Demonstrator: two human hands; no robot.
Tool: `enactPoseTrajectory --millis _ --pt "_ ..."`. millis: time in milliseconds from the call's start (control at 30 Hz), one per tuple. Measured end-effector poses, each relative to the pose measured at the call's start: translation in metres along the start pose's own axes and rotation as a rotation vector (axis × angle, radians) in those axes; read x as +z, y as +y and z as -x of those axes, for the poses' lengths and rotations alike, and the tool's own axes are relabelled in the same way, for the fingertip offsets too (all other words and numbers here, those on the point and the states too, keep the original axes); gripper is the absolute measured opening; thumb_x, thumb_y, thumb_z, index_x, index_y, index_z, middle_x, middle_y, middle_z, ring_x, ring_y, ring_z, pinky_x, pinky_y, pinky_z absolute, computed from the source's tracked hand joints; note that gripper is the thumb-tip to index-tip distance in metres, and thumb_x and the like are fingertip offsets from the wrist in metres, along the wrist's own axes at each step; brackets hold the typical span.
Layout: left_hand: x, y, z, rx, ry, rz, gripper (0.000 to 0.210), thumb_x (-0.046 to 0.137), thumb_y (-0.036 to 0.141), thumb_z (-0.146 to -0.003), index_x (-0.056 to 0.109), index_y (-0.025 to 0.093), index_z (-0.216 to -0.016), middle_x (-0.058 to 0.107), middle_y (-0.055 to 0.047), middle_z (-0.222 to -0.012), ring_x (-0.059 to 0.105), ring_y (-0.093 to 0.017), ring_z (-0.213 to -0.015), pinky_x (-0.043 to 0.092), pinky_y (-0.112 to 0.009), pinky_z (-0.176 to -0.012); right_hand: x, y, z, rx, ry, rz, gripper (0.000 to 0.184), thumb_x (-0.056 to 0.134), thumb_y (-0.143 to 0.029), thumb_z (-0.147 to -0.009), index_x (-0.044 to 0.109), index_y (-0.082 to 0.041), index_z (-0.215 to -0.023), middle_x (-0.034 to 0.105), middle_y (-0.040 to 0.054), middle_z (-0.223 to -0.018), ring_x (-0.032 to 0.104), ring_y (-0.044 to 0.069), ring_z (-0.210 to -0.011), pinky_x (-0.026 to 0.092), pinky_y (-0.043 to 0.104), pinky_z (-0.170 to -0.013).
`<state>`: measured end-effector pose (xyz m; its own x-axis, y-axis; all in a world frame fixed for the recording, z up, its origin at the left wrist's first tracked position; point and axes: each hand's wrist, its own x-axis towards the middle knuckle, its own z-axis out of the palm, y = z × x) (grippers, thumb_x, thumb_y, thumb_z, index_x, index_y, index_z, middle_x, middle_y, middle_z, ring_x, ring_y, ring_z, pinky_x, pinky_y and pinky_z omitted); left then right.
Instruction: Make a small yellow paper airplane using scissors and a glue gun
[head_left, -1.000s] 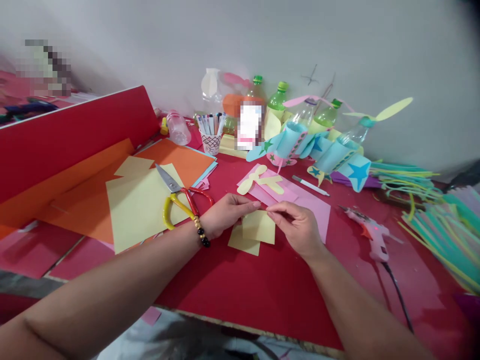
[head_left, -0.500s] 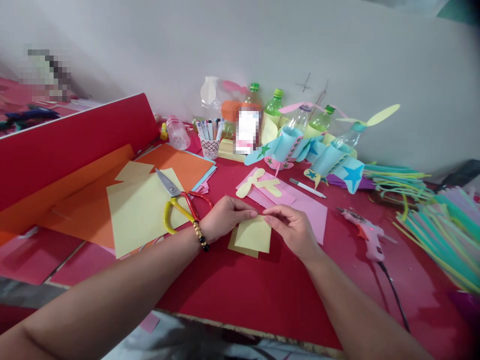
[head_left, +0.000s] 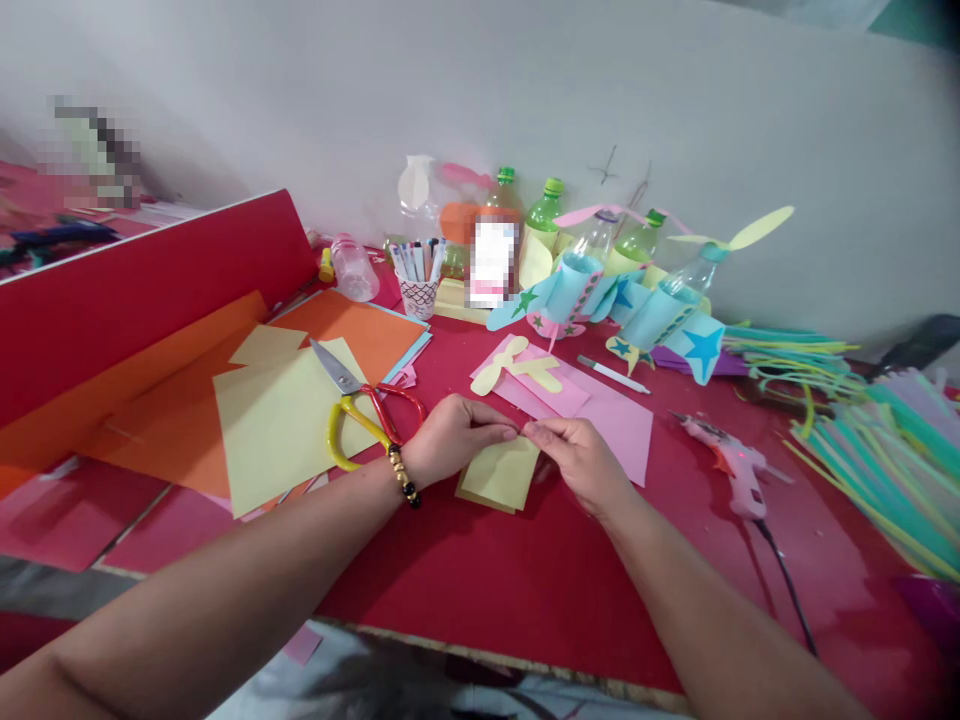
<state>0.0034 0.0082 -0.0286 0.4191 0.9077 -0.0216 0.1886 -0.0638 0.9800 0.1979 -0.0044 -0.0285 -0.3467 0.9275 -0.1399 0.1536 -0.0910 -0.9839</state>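
My left hand [head_left: 455, 440] pinches the upper left edge of a small pale yellow sheet of paper [head_left: 499, 477]. At the sheet's upper right corner, the closed fingertips of my right hand [head_left: 581, 458] grip the same paper. Two layers show, nearly lined up, low over the red table [head_left: 480, 590]. Beside my left wrist lie scissors [head_left: 349, 405] with one yellow and one red handle, on a larger pale yellow sheet [head_left: 281, 430]. Just beyond my hands, yellow propeller-shaped cutouts [head_left: 499, 367] rest on pink paper [head_left: 622, 430].
A pink hot glue gun [head_left: 739, 465] with a cord lies at the right, near bundles of coloured strips [head_left: 870, 470]. Decorated bottle planes [head_left: 660, 310], a cup of pens [head_left: 417, 285] and a white marker [head_left: 615, 375] are behind. Orange sheets [head_left: 172, 420] cover the left side.
The two layers of the small yellow paper have come closer into line, the upper one shifting left. My right hand has moved slightly left, towards my left hand.
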Motion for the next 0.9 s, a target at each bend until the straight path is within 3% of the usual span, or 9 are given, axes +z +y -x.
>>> enactPoseTrajectory --millis 200,433,900 --pt "-0.0002 0.0020 -0.0001 0.007 0.005 -0.020 0.036 0.066 0.043 -0.077 0.075 0.014 -0.096 0.074 -0.008 -0.088 0.066 -0.020 -0.078 0.050 -0.024 -0.067 0.0006 0.0001 0.0000 0.031 -0.006 -0.026 0.033 0.062 -0.046 -0.080 0.072 -0.015 -0.086 0.061 0.0005 -0.062 0.056 0.013 -0.053 0.046 0.025 -0.049" --pt "-0.0005 0.0001 0.0000 0.018 -0.006 0.000 0.036 0.065 0.042 -0.078 0.074 0.014 -0.099 0.074 -0.008 -0.092 0.067 -0.022 -0.083 0.052 -0.026 -0.072 -0.0011 -0.0052 -0.0005 -0.045 0.045 0.152 0.027 0.062 -0.042 -0.080 0.073 -0.018 -0.085 0.069 0.0029 -0.075 0.062 0.018 -0.073 0.048 0.029 -0.068" --pt "-0.0014 -0.0016 0.0000 0.017 0.009 -0.066 0.029 0.069 0.041 -0.074 0.076 0.017 -0.089 0.074 -0.004 -0.088 0.068 -0.019 -0.079 0.051 -0.022 -0.067 0.0016 -0.0061 0.0022 -0.076 0.056 0.289 0.021 0.060 -0.036 -0.082 0.070 -0.018 -0.078 0.066 0.0019 -0.070 0.060 0.017 -0.069 0.046 0.028 -0.064"
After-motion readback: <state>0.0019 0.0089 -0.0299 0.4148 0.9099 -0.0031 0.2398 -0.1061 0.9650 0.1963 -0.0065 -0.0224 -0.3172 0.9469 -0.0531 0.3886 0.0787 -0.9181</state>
